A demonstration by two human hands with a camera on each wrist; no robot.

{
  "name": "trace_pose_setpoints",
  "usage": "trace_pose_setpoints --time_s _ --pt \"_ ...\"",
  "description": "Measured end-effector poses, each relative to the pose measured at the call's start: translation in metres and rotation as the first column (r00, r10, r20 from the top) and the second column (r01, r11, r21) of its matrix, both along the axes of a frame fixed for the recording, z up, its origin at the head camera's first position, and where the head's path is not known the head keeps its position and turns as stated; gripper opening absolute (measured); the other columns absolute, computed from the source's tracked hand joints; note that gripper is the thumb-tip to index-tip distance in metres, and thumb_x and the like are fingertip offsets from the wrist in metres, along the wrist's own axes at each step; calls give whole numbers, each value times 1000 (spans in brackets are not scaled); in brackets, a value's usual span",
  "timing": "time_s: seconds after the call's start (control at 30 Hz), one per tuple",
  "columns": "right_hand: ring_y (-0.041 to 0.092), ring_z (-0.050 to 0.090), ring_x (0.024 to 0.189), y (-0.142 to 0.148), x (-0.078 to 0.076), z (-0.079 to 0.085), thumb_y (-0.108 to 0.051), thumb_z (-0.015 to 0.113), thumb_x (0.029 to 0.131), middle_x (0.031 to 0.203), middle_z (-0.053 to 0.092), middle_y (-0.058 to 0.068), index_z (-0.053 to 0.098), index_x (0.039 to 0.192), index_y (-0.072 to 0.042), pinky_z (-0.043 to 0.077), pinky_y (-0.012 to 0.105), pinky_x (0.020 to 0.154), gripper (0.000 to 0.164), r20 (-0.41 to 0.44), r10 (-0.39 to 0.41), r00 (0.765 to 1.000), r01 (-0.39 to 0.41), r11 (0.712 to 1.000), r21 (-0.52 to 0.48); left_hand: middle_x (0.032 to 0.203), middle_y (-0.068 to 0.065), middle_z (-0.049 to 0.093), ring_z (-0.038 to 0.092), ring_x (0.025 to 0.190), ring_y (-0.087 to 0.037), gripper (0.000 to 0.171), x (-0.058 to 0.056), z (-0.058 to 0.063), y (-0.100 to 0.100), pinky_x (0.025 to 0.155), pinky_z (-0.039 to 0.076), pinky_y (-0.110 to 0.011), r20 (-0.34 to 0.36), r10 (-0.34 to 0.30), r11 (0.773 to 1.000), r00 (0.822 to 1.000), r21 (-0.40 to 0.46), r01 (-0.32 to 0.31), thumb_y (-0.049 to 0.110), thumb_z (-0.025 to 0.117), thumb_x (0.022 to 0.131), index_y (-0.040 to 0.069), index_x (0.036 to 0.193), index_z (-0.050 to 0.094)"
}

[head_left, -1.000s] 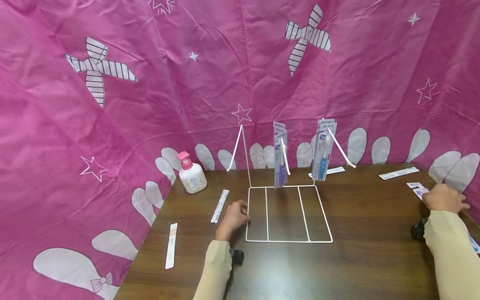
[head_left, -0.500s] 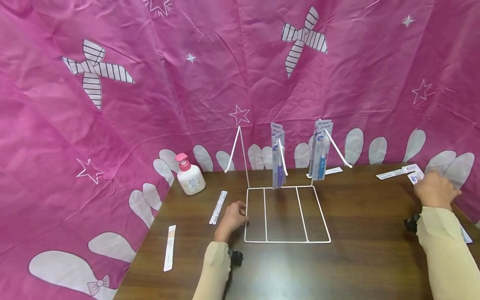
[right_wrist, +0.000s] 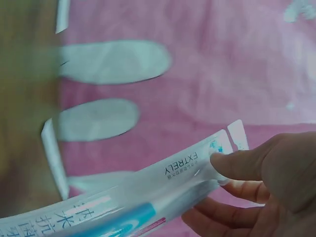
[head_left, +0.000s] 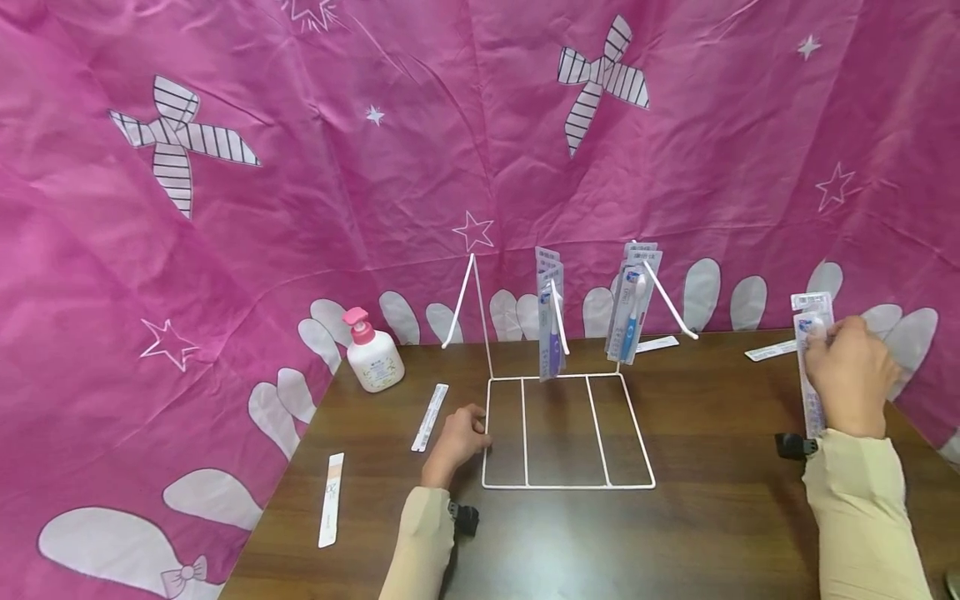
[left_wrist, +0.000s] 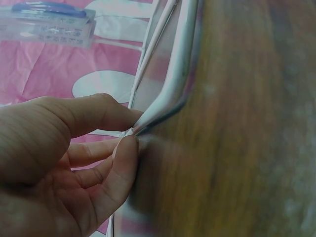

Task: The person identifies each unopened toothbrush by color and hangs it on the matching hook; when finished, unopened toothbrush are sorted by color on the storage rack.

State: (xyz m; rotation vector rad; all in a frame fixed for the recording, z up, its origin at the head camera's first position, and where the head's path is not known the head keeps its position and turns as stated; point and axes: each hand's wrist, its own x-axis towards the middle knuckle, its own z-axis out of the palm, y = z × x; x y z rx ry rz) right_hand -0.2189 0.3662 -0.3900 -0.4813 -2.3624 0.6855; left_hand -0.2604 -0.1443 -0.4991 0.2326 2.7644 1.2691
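My right hand [head_left: 855, 375] holds a packaged toothbrush [head_left: 812, 404] near its top, upright above the table's right side. In the right wrist view, thumb and fingers pinch the clear pack [right_wrist: 182, 170], and a blue handle shows inside. A white wire display rack [head_left: 570, 487] stands mid-table with three prongs. With thumb and fingertips my left hand [head_left: 457, 437] pinches the rack's left base wire, seen close in the left wrist view [left_wrist: 165, 91]. Purple toothbrush packs [head_left: 552, 333] hang on the middle prong and blue toothbrush packs [head_left: 628, 325] on the right one. The left prong [head_left: 458, 300] is bare.
A white pump bottle [head_left: 377, 362] with a pink top stands at the back left. Narrow white packs lie flat: two at left [head_left: 429, 418], one behind the rack [head_left: 657, 343], one at back right [head_left: 769, 351]. A pink curtain [head_left: 420, 183] hangs behind the table.
My right hand has lifted the toothbrush pack off the table at right, turned it upright and moved it left. The left hand keeps its hold on the rack. The head view shifts slightly.
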Motion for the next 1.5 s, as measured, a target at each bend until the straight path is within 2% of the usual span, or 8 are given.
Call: trace_pose_setpoints --time_s 0.4,0.57,0.67,0.83,1.03,1.13,1.33,1.5 --pt "45 54 95 -65 29 60 -20 67 93 111 64 32 60 120 10 32 51 79 41 -177 -52 983 24 988 -152 78 -7 61 59 59 -14 43 -4 2 -3 57 51 -28 1 7 1000 1000 11 -7 -7 77 76 -10 117 61" --pt "-8 47 79 -91 51 74 -25 74 89 81 61 -23 67 99 -12 30 37 97 18 -293 -78 953 4 969 -247 79 -6 60 58 60 -15 42 -3 -2 0 56 50 -28 19 15 1000 1000 7 -15 -6 77 78 -9 117 62" --pt "-20 44 77 -105 66 78 -22 78 85 75 48 -42 66 92 -14 25 34 102 16 -405 -56 912 -46 970 -239 79 -6 59 58 61 -15 42 -2 -4 1 56 50 -28 34 16 1000 999 8 -17 -6 77 79 -8 118 61" --pt "-20 52 77 -124 90 84 -11 82 82 82 53 -42 69 103 7 31 19 87 31 -484 32 874 -124 979 -159 79 -7 60 59 60 -16 44 0 -3 2 56 51 -30 29 11 999 1000 31 -12 -7 76 78 -10 118 61" --pt "-18 54 81 -141 118 87 4 85 73 84 55 -39 68 102 2 33 12 81 33 -408 196 892 -249 965 -80 77 -6 60 58 58 -14 44 3 -3 -1 55 49 -28 16 1 999 1000 35 -2 -7 77 76 -10 117 61" --pt "-16 55 82 -148 127 89 9 88 67 85 57 -36 67 101 0 32 12 83 41 -372 288 882 -327 944 -43 76 -5 60 58 57 -13 44 4 -5 -3 54 49 -27 15 -2 999 1000 37 1 -7 78 75 -10 116 61" --pt "-16 55 84 -158 130 88 15 89 58 90 58 -30 61 110 3 32 10 83 61 -347 426 836 -444 896 31 77 -6 59 58 57 -15 45 1 -5 -7 54 49 -29 18 -2 999 1000 37 1 -7 77 76 -11 118 61" --pt "-18 53 84 -157 122 83 11 89 59 90 59 -28 59 119 1 32 9 77 67 -319 432 844 -450 893 20 77 -7 59 58 57 -15 46 -4 -4 -8 55 51 -29 24 -14 999 1000 46 13 -7 77 76 -11 119 60"
